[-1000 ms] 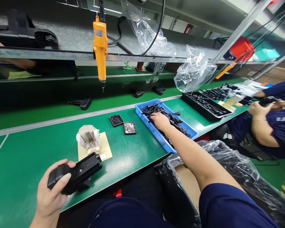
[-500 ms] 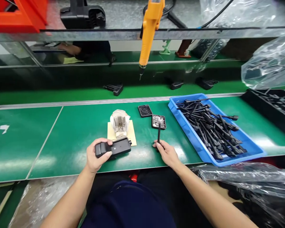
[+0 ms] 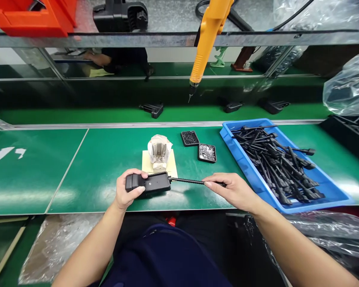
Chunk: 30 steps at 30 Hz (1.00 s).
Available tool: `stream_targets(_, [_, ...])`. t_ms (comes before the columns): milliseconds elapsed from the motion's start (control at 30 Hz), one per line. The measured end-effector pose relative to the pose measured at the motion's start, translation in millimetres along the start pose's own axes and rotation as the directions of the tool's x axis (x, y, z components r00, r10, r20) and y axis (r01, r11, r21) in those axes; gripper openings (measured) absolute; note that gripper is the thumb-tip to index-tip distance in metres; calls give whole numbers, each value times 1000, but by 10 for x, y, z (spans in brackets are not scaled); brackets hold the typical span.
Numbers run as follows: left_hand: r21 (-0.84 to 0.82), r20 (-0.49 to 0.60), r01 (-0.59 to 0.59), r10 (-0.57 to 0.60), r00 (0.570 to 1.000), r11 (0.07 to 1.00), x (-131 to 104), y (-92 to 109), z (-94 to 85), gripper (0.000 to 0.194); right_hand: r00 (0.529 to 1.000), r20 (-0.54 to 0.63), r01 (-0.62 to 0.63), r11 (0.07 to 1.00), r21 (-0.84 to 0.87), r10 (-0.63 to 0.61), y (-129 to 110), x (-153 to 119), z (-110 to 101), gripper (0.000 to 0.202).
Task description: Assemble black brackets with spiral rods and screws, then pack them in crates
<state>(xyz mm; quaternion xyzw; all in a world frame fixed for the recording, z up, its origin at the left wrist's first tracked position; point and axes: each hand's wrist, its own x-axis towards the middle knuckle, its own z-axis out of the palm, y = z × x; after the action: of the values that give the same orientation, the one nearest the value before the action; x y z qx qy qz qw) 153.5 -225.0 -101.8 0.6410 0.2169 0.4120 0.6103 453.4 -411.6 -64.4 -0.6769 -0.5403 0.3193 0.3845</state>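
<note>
My left hand (image 3: 126, 190) grips a black plastic housing (image 3: 157, 183) by its thicker left end, open side up. Between the thumb and fingers of my right hand (image 3: 231, 190) is a thin black ribbed rod (image 3: 187, 181), held level, its left end at the housing's right end. Behind the housing, a whitish fixture (image 3: 159, 153) stands on a yellow pad (image 3: 145, 159). Two small black trays lie behind the rod: one with dark small parts (image 3: 190, 138), one with shiny metal parts (image 3: 207, 152).
A blue tray (image 3: 332, 195) of black rods lies at the right. An orange power screwdriver (image 3: 205, 46) hangs over the bench, tip down. Black parts (image 3: 153, 109) rest on the green strip behind. A red bin (image 3: 32, 20) sits on the upper shelf. Another person's arm (image 3: 100, 59) shows beyond.
My right hand has turned the rod from pointing away to lying sideways, bringing its end to the housing. The whole view has shifted slightly.
</note>
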Motion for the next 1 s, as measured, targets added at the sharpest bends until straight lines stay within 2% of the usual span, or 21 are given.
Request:
stream_targets(200, [-108, 72, 70, -62, 995, 992, 33, -8, 72, 41, 989, 76, 130, 989, -72, -124, -240, 130, 208, 30])
stream_targets(333, [-179, 78, 130, -118, 990, 975, 45, -13, 135, 42, 978, 113, 190, 976, -109, -178, -400, 242, 384, 29])
stream_targets(500, [-223, 55, 204, -197, 979, 953, 31, -2, 142, 41, 944, 176, 304, 941, -145, -278, -445, 295, 447, 30])
stream_targets(567, [-245, 49, 225, -220, 974, 943, 24, -3, 150, 41, 940, 158, 326, 930, -168, -301, -449, 283, 478, 30])
stream_targets(667, [-307, 24, 249, -254, 967, 919, 22, -5, 181, 39, 967, -10, 252, 964, -89, -253, -459, 262, 539, 25])
stream_targets(733, [-362, 11, 268, -284, 959, 893, 23, 4, 204, 38, 989, -103, 114, 989, 91, -105, -455, 258, 549, 35])
stream_targets(800, [-394, 4, 285, -308, 951, 874, 25, 26, 220, 37, 989, -117, -61, 977, 203, 86, -436, 256, 516, 44])
stream_targets(867, [-391, 5, 297, -320, 947, 871, 24, 56, 225, 37, 980, -83, -162, 969, 185, 180, -412, 240, 454, 48])
stream_targets(967, [-367, -2, 304, -328, 945, 879, 20, 101, 220, 37, 994, -81, -57, 984, 171, 71, -393, 182, 361, 46])
stream_targets(1000, [-362, -9, 302, -327, 945, 882, 19, 113, 219, 37, 995, -92, -17, 982, 189, 35, -394, 159, 339, 52])
